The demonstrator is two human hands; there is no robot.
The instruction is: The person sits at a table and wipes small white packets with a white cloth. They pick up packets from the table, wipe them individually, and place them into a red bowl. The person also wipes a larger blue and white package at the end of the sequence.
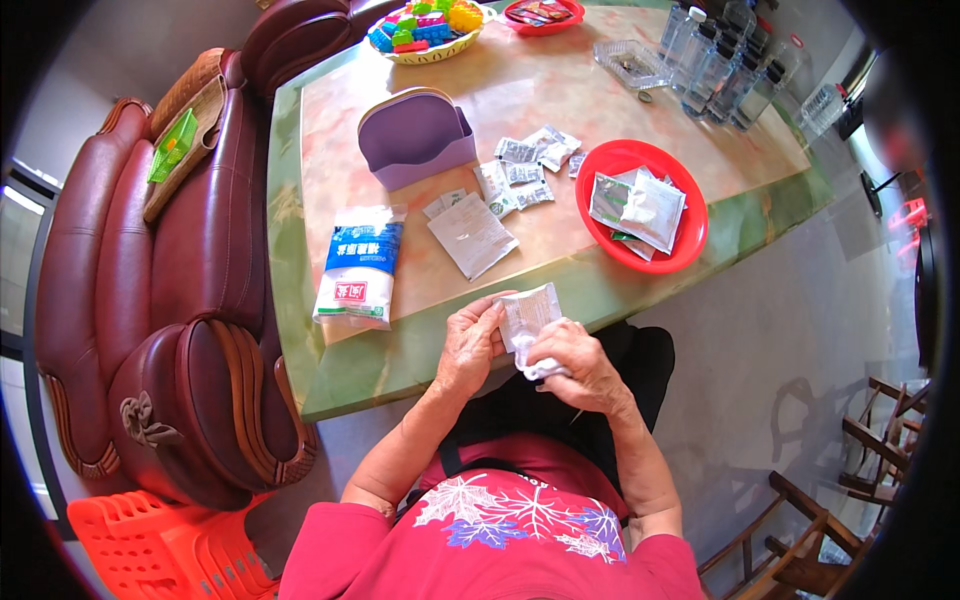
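Just off the table's near edge, my left hand [470, 345] pinches a small white printed packet [530, 312] by its left side. My right hand [585, 370] is closed on a white cloth or tissue [540, 368], pressed against the packet's lower right part. Beyond my hands lies a larger flat white packet [473, 236], with several small sachets [524, 172] behind it. A red plastic bowl [694, 222] to the right holds several flat packets [640, 208]. On the left rests a white and blue plastic bag [360, 268].
A purple container [415, 138] stands mid-table. At the back are a basket of coloured blocks [425, 30], a red dish [541, 15], a clear tray [632, 64] and several clear bottles [720, 75]. A dark red sofa [215, 220] flanks the table's left.
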